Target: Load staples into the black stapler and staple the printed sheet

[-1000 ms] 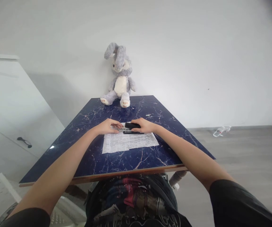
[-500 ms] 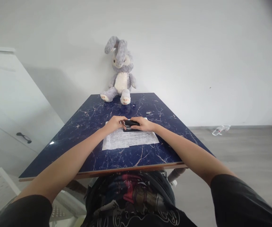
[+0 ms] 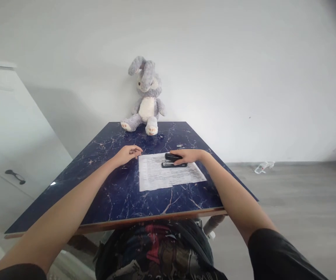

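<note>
A black stapler lies across the printed sheets of paper on the dark blue marbled table. My right hand is wrapped over it from the right, with the fingers on its top arm. The stapler's jaws gape toward the left, over the paper's upper part. My left hand is at the paper's upper left corner, apart from the stapler. Its fingers are half bent with a gap to the thumb, and I see nothing held in them. Whether its fingertips touch the paper's edge is hard to tell.
A grey plush rabbit sits at the table's far edge against the wall. On the left stands a white cabinet with a dark handle. Crumpled clear plastic lies on the floor to the right. The table's wooden front edge is near my body.
My left hand has come off the stapler and moved left. The stapler, in my right hand, and the paper have shifted right. The view has tilted slightly up.
</note>
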`<state>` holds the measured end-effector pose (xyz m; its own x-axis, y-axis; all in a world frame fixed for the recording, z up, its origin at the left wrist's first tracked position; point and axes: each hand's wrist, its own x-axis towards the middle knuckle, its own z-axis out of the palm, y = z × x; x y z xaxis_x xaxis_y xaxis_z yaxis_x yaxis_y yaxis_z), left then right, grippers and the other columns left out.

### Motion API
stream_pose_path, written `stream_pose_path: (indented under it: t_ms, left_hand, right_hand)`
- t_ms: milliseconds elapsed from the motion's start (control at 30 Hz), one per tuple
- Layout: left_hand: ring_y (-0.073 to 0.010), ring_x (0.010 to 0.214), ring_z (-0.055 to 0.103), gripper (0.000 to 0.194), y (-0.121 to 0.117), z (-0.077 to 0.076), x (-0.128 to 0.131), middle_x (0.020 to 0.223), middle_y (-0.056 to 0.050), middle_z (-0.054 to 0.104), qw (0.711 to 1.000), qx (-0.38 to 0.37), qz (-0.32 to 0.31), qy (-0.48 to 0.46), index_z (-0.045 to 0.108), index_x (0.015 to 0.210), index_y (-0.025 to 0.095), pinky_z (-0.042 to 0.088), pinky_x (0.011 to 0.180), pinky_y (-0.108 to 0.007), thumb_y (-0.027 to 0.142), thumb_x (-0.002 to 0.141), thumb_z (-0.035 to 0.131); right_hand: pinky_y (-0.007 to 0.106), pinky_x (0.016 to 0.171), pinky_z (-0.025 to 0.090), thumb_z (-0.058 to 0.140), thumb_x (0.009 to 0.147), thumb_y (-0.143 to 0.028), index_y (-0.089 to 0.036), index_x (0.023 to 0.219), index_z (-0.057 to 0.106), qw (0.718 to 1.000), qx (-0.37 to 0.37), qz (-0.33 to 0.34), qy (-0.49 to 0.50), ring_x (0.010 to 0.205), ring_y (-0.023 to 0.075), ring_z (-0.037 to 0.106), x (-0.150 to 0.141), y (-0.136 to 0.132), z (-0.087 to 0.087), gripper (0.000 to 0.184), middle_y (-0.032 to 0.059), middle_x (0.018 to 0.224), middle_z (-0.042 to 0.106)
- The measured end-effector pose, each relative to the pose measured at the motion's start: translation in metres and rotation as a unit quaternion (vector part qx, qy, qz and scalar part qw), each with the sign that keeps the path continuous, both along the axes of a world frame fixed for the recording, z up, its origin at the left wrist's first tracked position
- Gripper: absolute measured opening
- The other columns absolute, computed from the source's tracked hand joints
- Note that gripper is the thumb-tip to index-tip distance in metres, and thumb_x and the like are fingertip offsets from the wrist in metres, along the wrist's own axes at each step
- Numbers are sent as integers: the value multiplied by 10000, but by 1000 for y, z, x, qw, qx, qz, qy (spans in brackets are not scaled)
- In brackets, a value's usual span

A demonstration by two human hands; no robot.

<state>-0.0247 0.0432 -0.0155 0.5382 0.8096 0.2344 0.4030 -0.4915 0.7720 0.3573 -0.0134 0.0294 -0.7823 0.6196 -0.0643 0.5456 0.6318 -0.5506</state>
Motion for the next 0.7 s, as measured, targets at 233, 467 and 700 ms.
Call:
stream_pose_path:
  t_ms: [233, 467, 700]
  left_hand:
    - [-145, 702, 677, 441, -2, -2, 10, 955, -81, 766, 1000, 5, -18, -21, 735, 1100, 160, 535, 700, -276, 565, 973, 616]
    - [-133, 616, 618, 438, -9, 7, 13, 857, -65, 715, 985, 26, 58, -159, 741, 981, 152, 470, 574, -257, 573, 945, 627]
    - [-113, 552, 543, 308, -5, 14, 7, 751, -24, 632, 938, 37, 166, -303, 705, 862, 159, 398, 512, -241, 456, 904, 634]
  right_hand:
    - [520, 1185, 406, 375, 1019, -733, -163, 1480, 572, 981, 77, -149, 98, 1425, 344, 503, 69, 26, -22, 759, 199, 1498, 577]
    - [628, 1308, -28, 287, 1061, -607, -251, 1711, 221, 976, 77, -166, -120, 1666, 315, 53, 43, 39, -53, 744, 68, 1795, 85]
    - [678, 1295, -11, 271, 1084, -605, -318, 1717, 148, 977, 98, -158, -109, 1664, 305, 83, -24, 57, -64, 706, 41, 1791, 114]
